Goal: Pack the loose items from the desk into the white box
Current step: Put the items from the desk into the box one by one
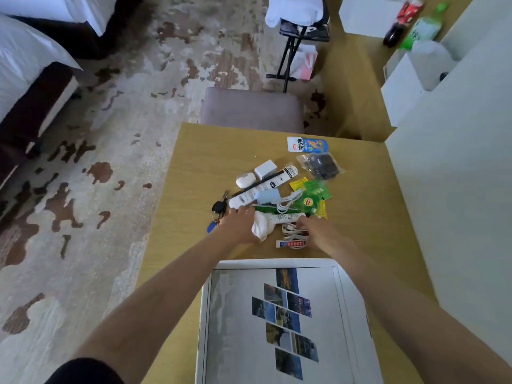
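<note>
The open white box (349, 289), with photo prints on its inner bottom, stands at the near edge of the wooden desk (194, 162). Beyond it lies a pile of loose items: a white tube (263, 189), a car key with a blue tag (219, 209), a white earbud case (245, 180), a white charger (265, 169), green tea packets (315, 192), a white coiled cable (292, 231) and a crumpled white tissue (261, 225). My left hand (239, 224) rests on the pile beside the tissue, fingers stretched. My right hand (314, 230) reaches onto the coiled cable; its fingers are hidden.
A blue snack pouch (307, 144) and a clear bag of dark parts (320, 165) lie at the desk's far side. A grey stool (250, 109) stands beyond the desk. A white wall or cabinet (448, 203) borders the right. Bottles (415, 26) stand far right.
</note>
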Demonstrator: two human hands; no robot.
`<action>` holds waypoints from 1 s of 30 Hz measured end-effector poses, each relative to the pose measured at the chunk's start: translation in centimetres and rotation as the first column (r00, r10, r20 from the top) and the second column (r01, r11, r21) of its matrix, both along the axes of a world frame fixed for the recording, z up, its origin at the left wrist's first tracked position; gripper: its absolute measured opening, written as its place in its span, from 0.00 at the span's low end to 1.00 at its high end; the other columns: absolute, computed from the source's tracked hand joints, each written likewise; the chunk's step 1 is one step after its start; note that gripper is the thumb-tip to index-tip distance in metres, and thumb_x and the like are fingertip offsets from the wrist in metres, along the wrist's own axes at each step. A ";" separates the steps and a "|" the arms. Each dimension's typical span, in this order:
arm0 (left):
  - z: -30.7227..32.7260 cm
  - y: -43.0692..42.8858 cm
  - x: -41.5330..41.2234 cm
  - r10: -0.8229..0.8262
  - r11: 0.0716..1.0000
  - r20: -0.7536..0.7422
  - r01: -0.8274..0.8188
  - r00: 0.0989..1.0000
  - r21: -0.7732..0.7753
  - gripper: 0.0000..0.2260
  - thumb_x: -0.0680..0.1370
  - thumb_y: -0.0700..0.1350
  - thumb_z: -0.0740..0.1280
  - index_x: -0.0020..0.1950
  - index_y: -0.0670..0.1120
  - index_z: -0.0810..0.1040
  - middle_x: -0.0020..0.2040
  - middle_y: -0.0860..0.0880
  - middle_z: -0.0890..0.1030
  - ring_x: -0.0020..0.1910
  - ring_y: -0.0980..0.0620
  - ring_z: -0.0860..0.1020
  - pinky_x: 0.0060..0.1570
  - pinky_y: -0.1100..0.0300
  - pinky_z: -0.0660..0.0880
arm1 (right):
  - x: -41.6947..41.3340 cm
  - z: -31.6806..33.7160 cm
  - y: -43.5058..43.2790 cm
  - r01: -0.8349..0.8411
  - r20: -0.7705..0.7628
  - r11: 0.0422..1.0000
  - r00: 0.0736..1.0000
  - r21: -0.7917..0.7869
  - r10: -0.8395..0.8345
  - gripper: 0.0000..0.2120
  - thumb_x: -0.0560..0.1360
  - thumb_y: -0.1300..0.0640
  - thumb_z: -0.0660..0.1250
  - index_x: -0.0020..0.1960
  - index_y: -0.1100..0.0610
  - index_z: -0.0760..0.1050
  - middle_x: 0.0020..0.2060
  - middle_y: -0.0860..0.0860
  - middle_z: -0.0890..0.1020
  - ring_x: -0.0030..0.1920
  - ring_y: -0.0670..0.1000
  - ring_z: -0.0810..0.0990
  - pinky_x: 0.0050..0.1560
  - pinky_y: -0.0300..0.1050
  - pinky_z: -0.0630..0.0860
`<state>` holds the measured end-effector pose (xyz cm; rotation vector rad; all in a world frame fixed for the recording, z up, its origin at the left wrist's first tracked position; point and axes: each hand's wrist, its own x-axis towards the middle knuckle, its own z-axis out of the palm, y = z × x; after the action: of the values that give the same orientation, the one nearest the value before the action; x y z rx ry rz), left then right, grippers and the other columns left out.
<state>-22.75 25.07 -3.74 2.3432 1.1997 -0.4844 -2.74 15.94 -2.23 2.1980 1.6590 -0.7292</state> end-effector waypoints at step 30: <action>11.1 -15.8 -11.8 0.922 0.308 0.334 -0.153 -0.197 -0.939 0.24 0.71 0.38 0.74 0.66 0.42 0.73 0.58 0.41 0.81 0.57 0.41 0.81 0.45 0.54 0.82 | -6.3 -0.4 3.5 -0.476 0.097 0.866 0.879 0.154 0.466 0.19 0.76 0.58 0.59 0.67 0.57 0.66 0.61 0.59 0.78 0.61 0.61 0.76 0.57 0.55 0.75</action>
<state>-34.50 9.22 7.36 0.6147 1.0134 0.8430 -9.08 19.45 -2.67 1.7680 2.1818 -0.3937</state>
